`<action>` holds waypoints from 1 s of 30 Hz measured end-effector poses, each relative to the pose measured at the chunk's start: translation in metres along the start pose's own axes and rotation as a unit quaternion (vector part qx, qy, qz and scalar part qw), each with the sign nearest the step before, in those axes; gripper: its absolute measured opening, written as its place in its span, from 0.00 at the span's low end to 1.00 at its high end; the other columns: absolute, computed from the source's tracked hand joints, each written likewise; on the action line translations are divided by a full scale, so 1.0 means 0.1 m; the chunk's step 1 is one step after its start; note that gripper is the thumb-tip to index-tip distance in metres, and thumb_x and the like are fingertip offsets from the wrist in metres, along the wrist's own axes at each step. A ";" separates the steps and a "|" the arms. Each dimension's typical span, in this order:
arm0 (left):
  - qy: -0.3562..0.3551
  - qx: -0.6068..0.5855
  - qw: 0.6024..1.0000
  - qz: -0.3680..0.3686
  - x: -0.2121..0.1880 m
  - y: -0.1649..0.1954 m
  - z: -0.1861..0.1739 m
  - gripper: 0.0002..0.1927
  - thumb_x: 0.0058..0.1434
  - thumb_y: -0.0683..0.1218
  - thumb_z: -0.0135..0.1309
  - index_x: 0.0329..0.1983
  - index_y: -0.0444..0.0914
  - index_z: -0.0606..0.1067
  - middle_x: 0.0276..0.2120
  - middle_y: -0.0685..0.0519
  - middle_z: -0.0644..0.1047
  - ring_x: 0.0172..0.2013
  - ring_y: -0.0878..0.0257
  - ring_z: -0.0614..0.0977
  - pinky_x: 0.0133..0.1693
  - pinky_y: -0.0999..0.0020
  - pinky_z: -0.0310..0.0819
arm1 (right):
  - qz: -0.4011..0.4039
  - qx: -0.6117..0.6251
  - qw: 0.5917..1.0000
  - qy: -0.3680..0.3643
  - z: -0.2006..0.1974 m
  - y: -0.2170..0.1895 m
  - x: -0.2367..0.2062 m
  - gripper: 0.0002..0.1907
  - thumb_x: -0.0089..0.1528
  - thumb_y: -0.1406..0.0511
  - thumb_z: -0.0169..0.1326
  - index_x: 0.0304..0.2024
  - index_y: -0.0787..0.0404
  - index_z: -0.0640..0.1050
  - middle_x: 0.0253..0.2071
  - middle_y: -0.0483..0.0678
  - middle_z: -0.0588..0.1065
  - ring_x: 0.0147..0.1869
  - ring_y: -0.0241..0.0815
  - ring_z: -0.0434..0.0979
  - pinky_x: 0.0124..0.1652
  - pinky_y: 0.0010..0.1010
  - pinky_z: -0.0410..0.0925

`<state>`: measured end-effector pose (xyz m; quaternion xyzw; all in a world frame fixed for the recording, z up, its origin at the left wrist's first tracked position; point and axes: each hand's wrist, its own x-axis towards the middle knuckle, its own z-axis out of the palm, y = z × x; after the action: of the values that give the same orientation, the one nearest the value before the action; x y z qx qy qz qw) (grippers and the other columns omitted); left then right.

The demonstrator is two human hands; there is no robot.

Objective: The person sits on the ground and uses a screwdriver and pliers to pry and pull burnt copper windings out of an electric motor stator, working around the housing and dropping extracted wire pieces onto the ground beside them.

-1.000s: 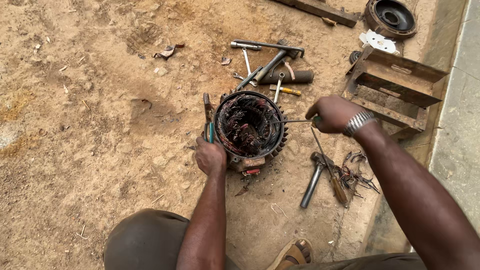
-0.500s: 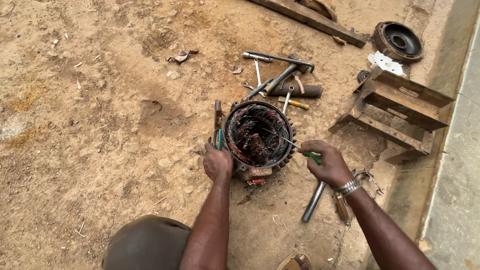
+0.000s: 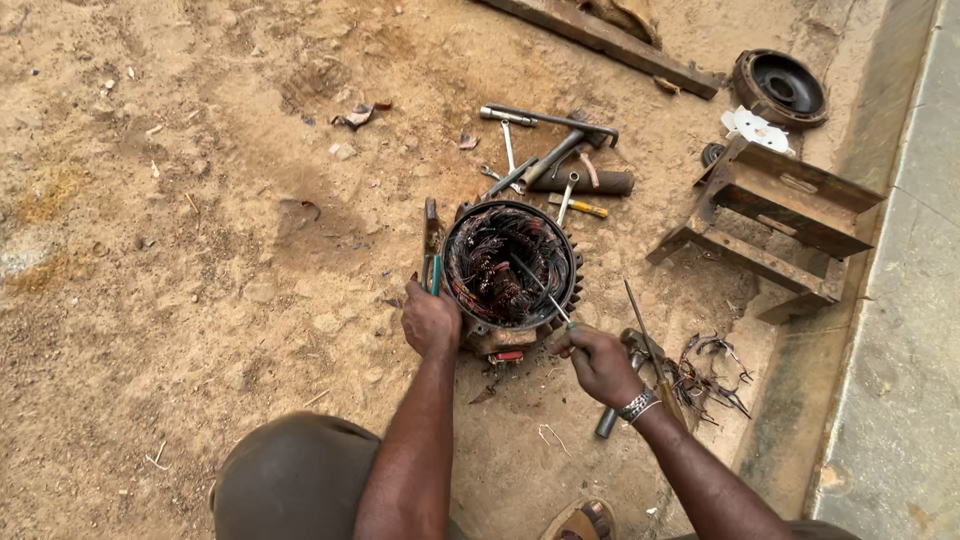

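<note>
Right hand, now nearer the body, fist around screwdriver inside motor housing; left hand clamped on rim.

Right hand covers the screwdriver handle; only the thin shaft shows, tip lost among the dark windings inside the stator. Winding detail too tangled to tell apart. Left hand hides the stator's near-left rim; fingers curl out of sight. Pliers left of the stator: jaws and lower handles partly behind the hand. Hammer right of the stator, head under the right wrist. Wire scraps farther right, too fine to count. Beam beyond the stator cut by the top edge. Sandal and both forearms cut by the bottom edge.
</note>
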<state>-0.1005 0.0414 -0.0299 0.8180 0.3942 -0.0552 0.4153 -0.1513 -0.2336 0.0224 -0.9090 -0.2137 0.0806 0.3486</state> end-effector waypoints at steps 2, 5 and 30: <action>-0.015 -0.014 1.000 -0.007 0.00 0.02 -0.05 0.18 0.67 0.50 0.55 0.54 0.36 0.69 0.29 0.49 0.77 0.26 0.59 0.77 0.27 0.63 0.71 | 0.082 0.157 0.984 0.031 -0.26 0.16 0.06 0.10 0.64 0.73 0.48 0.38 0.62 0.81 0.35 0.47 0.81 0.36 0.34 0.79 0.36 0.24 0.76; -0.027 -0.014 0.999 -0.018 -0.01 0.02 -0.08 0.17 0.68 0.51 0.54 0.53 0.37 0.69 0.27 0.51 0.76 0.25 0.60 0.76 0.26 0.63 0.69 | 0.217 0.408 0.884 0.065 -0.74 0.41 -0.05 0.08 0.68 0.71 0.47 0.40 0.64 0.79 0.29 0.49 0.75 0.17 0.29 0.60 0.14 0.20 0.56; -0.026 -0.002 0.999 -0.041 0.01 0.04 -0.03 0.15 0.68 0.47 0.53 0.54 0.37 0.70 0.29 0.51 0.76 0.29 0.60 0.77 0.30 0.61 0.72 | -0.151 0.036 0.958 0.243 0.43 -0.74 1.73 0.28 0.71 0.53 0.51 0.18 0.56 0.67 0.14 0.40 0.61 0.17 0.34 0.60 0.19 0.33 0.55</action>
<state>-0.0979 0.0429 -0.0262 0.7985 0.4164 -0.0930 0.4247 -0.0340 -0.0815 0.0400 -0.8453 -0.2543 -0.1883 0.4306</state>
